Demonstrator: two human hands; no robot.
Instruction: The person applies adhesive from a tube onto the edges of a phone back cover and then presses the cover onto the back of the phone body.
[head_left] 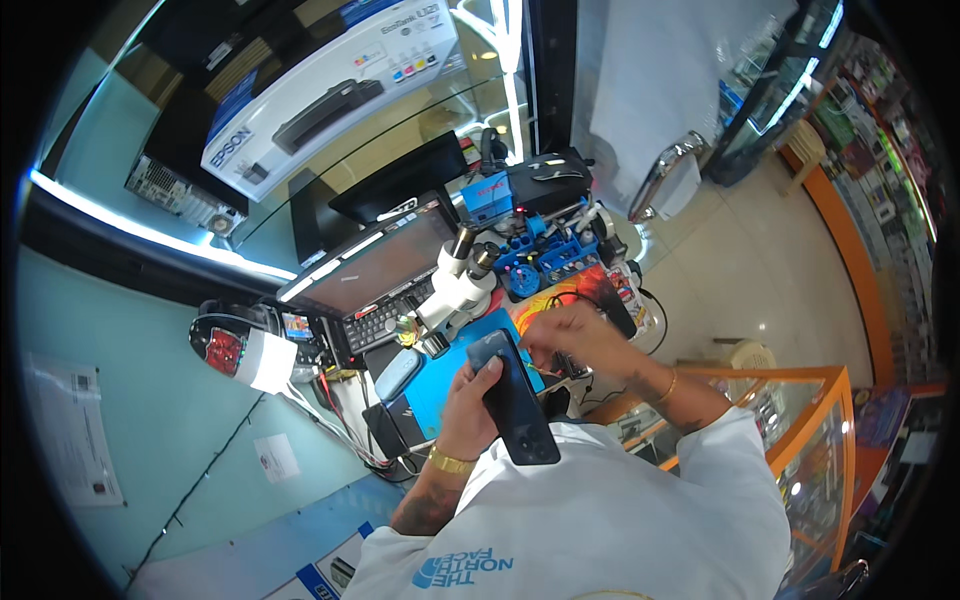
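My left hand (pixel 468 405) is closed around a dark smartphone (pixel 527 425), its thumb lying across the upper part. The phone slants over the near edge of a blue work mat (pixel 432 385), its lower end close to my white shirt. Just right of the phone's top, my right hand (pixel 572 335) hangs with fingers curled and drawn together; whatever they may hold is too small to make out. Beyond both hands a white microscope (pixel 462 292) stands over the mat. A rounded grey-blue case (pixel 399 374) lies at the mat's left side.
Behind the microscope are a keyboard (pixel 385 318) and a monitor (pixel 375 262). A blue tool organizer (pixel 550 262) packed with small tools stands at the back right. To the left is a red-and-white device (pixel 265 360) with cables. An orange-framed glass counter (pixel 800 425) borders my right side.
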